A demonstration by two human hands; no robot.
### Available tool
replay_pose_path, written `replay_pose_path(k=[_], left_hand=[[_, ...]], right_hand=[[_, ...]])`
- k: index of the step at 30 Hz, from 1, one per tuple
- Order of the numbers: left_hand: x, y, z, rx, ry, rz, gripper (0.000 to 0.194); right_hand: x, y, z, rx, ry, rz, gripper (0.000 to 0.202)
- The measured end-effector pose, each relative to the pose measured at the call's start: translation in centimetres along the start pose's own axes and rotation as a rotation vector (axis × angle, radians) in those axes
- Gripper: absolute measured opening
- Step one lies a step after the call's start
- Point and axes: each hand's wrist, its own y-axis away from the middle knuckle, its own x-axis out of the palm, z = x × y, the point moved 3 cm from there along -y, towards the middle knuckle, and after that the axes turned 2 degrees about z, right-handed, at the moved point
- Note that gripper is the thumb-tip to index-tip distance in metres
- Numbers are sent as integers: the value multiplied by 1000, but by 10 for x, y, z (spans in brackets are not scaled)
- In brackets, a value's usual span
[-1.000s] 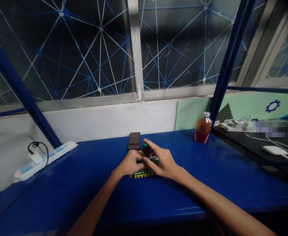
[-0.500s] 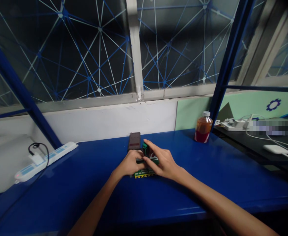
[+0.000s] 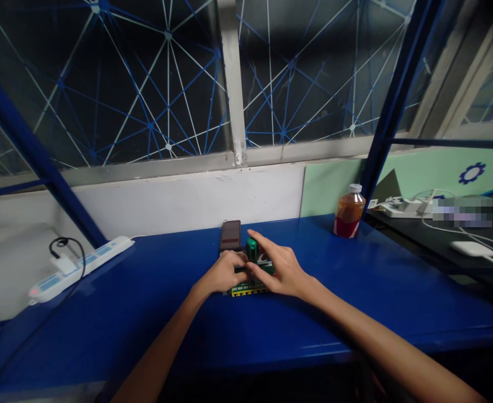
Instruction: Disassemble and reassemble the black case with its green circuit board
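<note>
One green-topped object (image 3: 252,249) between both grips (image 3: 224,272) (image 3: 287,270)

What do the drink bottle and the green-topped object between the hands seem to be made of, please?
The drink bottle is probably clear, glossy plastic: amber liquid shows through. The green-topped object may be smooth plastic, given its slight sheen, though partly hidden.
</note>
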Motion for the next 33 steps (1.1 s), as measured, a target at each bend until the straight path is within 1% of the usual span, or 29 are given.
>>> replay_pose_path(k=[7, 15, 19, 22, 24, 29, 33], left_hand=[[0, 1, 1, -34, -50, 11, 17], [2, 1, 0, -10, -49, 32, 18], [2, 1, -4, 29, -35, 9, 16], [1, 0, -4, 11, -42, -30, 14], [1, 0, -2, -2, -43, -37, 14], [3, 0, 0, -19, -50, -8, 18], [4, 0, -1, 12, -51, -4, 21]], right_hand=[[0, 0, -2, 2, -14, 5, 69], [-1, 0, -1, -5, 8, 15, 67], [-1, 1, -3, 1, 15, 22, 64], [-1, 1, -3, 0, 22, 0, 64], [-1, 1, -4, -2, 31, -14, 65], [0, 2, -4, -11, 38, -20, 64], [0, 2, -4, -17, 25, -5, 66]])
